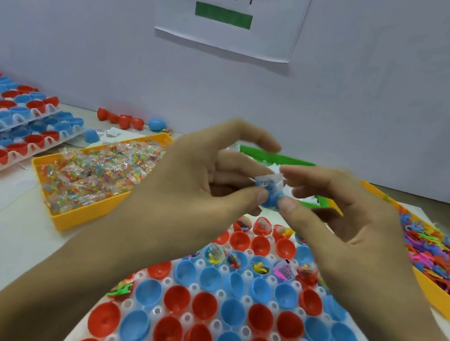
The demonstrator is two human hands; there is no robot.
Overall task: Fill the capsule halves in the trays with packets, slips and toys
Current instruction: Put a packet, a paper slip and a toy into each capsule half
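A white tray (216,323) in front of me holds rows of red and blue capsule halves; most near ones are hollow, several far ones hold packets, slips and toys. Above its far end my left hand (201,178) and my right hand (338,220) meet. Together they pinch a blue capsule half (272,200) with a white paper slip (268,181) sticking out of its top. Both thumbs press the capsule from below.
A yellow bin of candy packets (96,174) stands at left, a yellow bin of colourful plastic toys (442,262) at right, a green bin (277,158) behind my hands. Stacked trays of capsule halves (0,124) lie far left. Loose capsules (124,119) sit by the white wall.
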